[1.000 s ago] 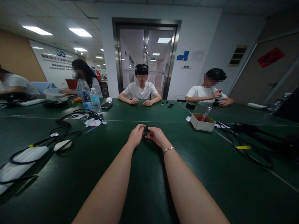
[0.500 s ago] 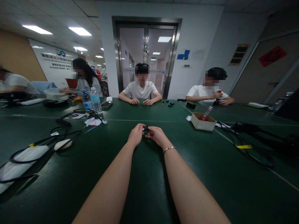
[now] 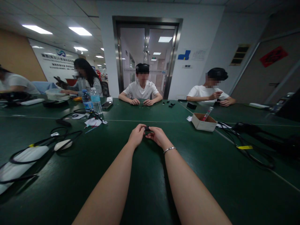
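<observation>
A small black object (image 3: 147, 128) bridges the gap between my two hands, just above the green table (image 3: 150, 175); its exact kind is too small to make out. My left hand (image 3: 136, 135) pinches its left end between thumb and fingers. On the other end, my right hand (image 3: 159, 136) is closed with thumb and index finger, its lower fingers curled beneath. A silver bracelet (image 3: 169, 150) circles my right wrist. Both forearms reach forward over the table, and the fingers hide part of the black object.
To the right stands an open box (image 3: 203, 122) with a red-and-clear tube (image 3: 207, 114) in it. Water bottles (image 3: 96, 101), papers (image 3: 95, 122), black cables (image 3: 63, 134) and a white mouse (image 3: 63, 145) lie to the left. Several people sit around the table, one directly opposite (image 3: 142, 90).
The light bit seen at the black object's left end now barely shows beside my left fingers. My hands have hardly moved. At the far left, a dark thing has appeared beside a seated person.
</observation>
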Action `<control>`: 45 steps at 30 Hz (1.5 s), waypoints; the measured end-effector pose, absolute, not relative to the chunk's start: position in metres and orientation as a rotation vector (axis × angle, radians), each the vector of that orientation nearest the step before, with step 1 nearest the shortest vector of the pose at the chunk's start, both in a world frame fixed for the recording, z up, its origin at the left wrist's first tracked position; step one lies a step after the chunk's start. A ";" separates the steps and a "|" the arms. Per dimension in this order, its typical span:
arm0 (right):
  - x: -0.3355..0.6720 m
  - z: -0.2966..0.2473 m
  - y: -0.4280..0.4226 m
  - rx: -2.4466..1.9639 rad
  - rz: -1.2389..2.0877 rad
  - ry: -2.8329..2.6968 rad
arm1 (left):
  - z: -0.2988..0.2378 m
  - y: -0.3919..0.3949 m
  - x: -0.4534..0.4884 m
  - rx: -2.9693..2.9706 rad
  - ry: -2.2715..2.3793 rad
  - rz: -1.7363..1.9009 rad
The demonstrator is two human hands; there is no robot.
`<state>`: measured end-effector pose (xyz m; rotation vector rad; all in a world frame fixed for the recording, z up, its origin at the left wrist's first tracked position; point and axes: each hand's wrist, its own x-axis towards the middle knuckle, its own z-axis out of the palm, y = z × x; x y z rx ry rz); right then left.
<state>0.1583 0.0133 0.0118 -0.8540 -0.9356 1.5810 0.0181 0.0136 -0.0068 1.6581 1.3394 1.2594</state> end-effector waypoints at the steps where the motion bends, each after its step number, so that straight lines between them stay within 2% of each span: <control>1: 0.158 0.012 0.013 -0.853 1.579 -0.933 | -0.007 0.014 0.018 1.665 1.343 1.256; 45: 0.158 0.012 0.014 -0.856 1.580 -0.928 | -0.005 0.014 0.021 1.587 1.315 1.272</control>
